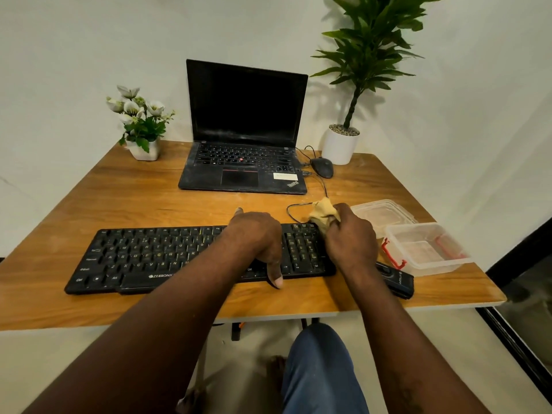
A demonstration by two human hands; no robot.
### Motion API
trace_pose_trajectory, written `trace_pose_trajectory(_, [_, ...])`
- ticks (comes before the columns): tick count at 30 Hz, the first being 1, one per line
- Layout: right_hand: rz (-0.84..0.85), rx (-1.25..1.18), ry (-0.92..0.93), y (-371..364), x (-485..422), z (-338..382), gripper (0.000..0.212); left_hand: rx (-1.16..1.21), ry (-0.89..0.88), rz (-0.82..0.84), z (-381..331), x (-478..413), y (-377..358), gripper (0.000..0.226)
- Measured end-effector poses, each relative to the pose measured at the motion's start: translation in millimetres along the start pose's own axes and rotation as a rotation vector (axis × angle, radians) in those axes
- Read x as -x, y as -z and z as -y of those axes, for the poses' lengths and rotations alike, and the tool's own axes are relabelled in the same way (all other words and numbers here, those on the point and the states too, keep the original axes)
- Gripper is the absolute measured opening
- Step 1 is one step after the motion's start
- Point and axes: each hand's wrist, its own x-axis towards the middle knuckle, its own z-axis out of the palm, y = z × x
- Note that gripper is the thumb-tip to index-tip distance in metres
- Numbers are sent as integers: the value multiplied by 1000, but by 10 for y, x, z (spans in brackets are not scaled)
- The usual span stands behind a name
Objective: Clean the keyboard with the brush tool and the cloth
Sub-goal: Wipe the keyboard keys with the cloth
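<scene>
A black keyboard (pixel 143 258) lies across the front of the wooden table (pixel 119 201). My left hand (pixel 257 240) rests flat over its right-middle part, thumb at the front edge, fingers reaching past the back edge. A crumpled yellow cloth (pixel 322 213) is bunched in my right hand (pixel 349 237), pressed at the keyboard's far right corner by the number pad. A black oblong device (pixel 397 279), possibly the brush tool, lies on the table just right of the keyboard, partly under my right wrist.
An open black laptop (pixel 245 144) stands at the back centre with a mouse (pixel 322 167) and cable beside it. A flower pot (pixel 143 147) is back left, a tall plant in a white pot (pixel 340 144) back right. A clear plastic box (pixel 427 249) and its lid (pixel 382 213) sit at right.
</scene>
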Motion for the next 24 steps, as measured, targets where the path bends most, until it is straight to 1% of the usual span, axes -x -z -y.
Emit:
trace_pose_trajectory(3, [23, 43, 42, -66, 77, 127, 32, 25, -5, -7, 31, -24, -24, 109])
trace_pose_trajectory(7, [15, 100, 167, -176, 214, 328, 29, 44, -9, -23, 46, -35, -42, 105])
trace_pose_trajectory(10, [60, 62, 223, -197, 226, 428, 32, 42, -10, -27, 43, -17, -32, 104])
trace_pose_trajectory(14, [160, -17, 312, -187, 174, 487, 34, 59, -6, -12, 31, 2, -22, 113])
trace_pose_trajectory(17, [195, 0, 337, -179, 113, 439, 30, 53, 3, -9, 31, 12, -17, 112])
trace_pose_trajectory(20, [176, 93, 355, -144, 43, 300, 32, 38, 13, -17, 19, 5, -29, 109])
trace_pose_trajectory(24, [136, 141, 335, -22, -11, 115, 36, 43, -4, -21, 44, -15, -38, 107])
